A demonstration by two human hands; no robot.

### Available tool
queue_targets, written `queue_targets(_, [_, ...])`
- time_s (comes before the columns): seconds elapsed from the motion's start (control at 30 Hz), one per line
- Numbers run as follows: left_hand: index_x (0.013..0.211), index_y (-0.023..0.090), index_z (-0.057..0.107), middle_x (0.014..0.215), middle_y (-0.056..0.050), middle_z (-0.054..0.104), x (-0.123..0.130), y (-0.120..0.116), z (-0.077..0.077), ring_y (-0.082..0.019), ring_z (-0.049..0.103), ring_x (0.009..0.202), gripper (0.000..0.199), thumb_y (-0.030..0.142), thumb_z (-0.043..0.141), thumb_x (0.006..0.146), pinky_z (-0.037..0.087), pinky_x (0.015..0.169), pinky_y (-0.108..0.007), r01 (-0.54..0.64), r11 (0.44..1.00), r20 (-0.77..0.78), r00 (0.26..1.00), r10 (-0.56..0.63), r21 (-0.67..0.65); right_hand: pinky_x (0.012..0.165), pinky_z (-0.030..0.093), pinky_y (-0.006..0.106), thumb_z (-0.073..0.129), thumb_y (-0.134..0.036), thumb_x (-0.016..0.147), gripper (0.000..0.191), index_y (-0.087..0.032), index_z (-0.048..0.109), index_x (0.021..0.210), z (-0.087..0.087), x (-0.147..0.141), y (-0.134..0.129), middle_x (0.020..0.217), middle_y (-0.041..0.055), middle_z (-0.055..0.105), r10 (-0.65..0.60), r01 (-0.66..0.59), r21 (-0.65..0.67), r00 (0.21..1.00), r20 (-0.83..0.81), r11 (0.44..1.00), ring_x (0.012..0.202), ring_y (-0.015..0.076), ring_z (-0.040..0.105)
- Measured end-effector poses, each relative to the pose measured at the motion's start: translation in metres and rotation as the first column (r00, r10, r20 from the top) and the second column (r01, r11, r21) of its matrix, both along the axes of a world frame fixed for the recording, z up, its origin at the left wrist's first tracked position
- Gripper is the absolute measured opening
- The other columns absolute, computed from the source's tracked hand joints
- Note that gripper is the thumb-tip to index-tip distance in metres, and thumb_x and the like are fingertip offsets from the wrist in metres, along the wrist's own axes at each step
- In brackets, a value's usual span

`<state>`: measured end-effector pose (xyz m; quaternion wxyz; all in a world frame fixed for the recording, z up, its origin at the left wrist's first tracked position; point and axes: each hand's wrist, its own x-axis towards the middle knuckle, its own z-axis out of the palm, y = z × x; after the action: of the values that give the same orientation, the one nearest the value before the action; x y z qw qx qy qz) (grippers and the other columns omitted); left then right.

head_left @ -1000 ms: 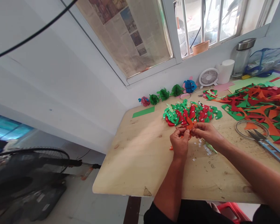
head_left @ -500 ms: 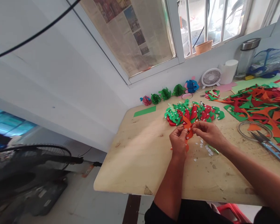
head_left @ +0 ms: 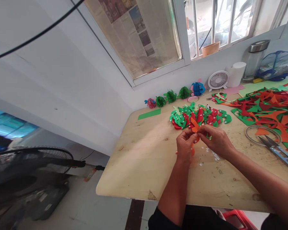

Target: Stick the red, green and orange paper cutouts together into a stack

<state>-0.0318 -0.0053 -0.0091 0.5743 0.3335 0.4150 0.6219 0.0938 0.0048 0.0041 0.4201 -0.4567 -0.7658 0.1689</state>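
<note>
Between my two hands is an orange paper cutout (head_left: 194, 126), raised a little above the table. My left hand (head_left: 185, 143) pinches its lower part between thumb and fingers. The fingertips of my right hand (head_left: 213, 137) are pressed together at the cutout's right edge; whether they also hold a small white square is hidden. Behind the hands lies a pile of green and red paper cutouts (head_left: 212, 115) dotted with white squares. Small white paper squares (head_left: 215, 155) are scattered by my right hand. Another orange piece (head_left: 193, 152) shows under my left wrist.
Scissors (head_left: 277, 150) and a metal ring (head_left: 248, 134) lie at right, before a heap of paper scraps (head_left: 276, 108). Along the wall stand folded paper figures (head_left: 170, 96), a small white fan (head_left: 218, 80) and a glass bottle (head_left: 255, 60). A green strip (head_left: 149, 114) lies at left.
My right hand has moved in against the orange cutout, and its fingertips now meet my left thumb. The cutout has tilted slightly. The view has shifted a little.
</note>
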Motion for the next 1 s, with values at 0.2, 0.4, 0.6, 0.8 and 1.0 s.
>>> queue_targets(0.2, [0.076, 0.012, 0.067, 0.070, -0.003, 0.065, 0.001, -0.001, 0.002, -0.011, 0.060, 0.065, 0.024, 0.022, 0.073, 0.055, 0.047, 0.068, -0.025, 0.010, 1.000, -0.012, 1.000, -0.010, -0.012, 0.057, 0.040, 0.025, 0.049, -0.023, 0.080, 0.009, -0.020, 0.057, 0.078, -0.001, 0.000, 0.000, 0.067, 0.0017, 0.061, -0.020, 0.019, 0.044, 1.000, 0.022, 0.999, 0.058, 0.0140, 0.054])
queue_targets(0.4, [0.076, 0.012, 0.067, 0.069, -0.002, 0.065, 0.002, -0.001, 0.001, -0.012, 0.060, 0.066, 0.023, 0.024, 0.073, 0.058, 0.049, 0.071, -0.027, -0.031, 0.999, -0.084, 0.996, 0.035, 0.041, 0.059, 0.041, 0.025, 0.050, -0.023, 0.083, 0.009, -0.019, 0.058, 0.080, -0.006, 0.001, 0.002, 0.073, 0.0030, 0.064, -0.074, 0.060, 0.156, 0.994, 0.084, 0.986, 0.064, 0.0150, 0.058])
queue_targets(0.6, [0.091, 0.012, 0.064, 0.076, -0.005, 0.066, 0.001, 0.000, -0.004, -0.012, 0.060, 0.068, 0.027, 0.023, 0.067, 0.066, 0.050, 0.068, -0.026, -0.095, 0.985, -0.283, 0.950, 0.133, 0.145, 0.059, 0.040, 0.026, 0.049, -0.026, 0.085, 0.014, -0.018, 0.059, 0.079, -0.010, 0.002, 0.004, 0.076, 0.0044, 0.065, -0.100, 0.060, 0.239, 0.982, 0.159, 0.969, 0.068, 0.0165, 0.059])
queue_targets(0.8, [0.110, 0.016, 0.053, 0.082, -0.005, 0.066, 0.002, -0.008, 0.004, -0.013, 0.062, 0.074, 0.039, 0.015, 0.061, 0.072, 0.049, 0.070, -0.025, -0.106, 0.963, -0.490, 0.844, 0.219, 0.248, 0.060, 0.039, 0.026, 0.049, -0.028, 0.087, 0.017, -0.018, 0.060, 0.079, -0.010, 0.002, 0.004, 0.075, 0.0048, 0.065, -0.122, 0.065, 0.262, 0.971, 0.205, 0.963, 0.069, 0.0168, 0.059])
queue_targets(1.0, [0.113, 0.019, 0.051, 0.086, -0.005, 0.065, 0.003, -0.013, 0.008, -0.015, 0.062, 0.077, 0.040, 0.012, 0.056, 0.074, 0.049, 0.068, -0.025, -0.066, 0.946, -0.608, 0.752, 0.255, 0.316, 0.061, 0.039, 0.026, 0.049, -0.027, 0.087, 0.019, -0.017, 0.062, 0.078, -0.009, 0.002, 0.003, 0.075, 0.0052, 0.066, -0.116, 0.058, 0.264, 0.971, 0.211, 0.963, 0.069, 0.0171, 0.059])
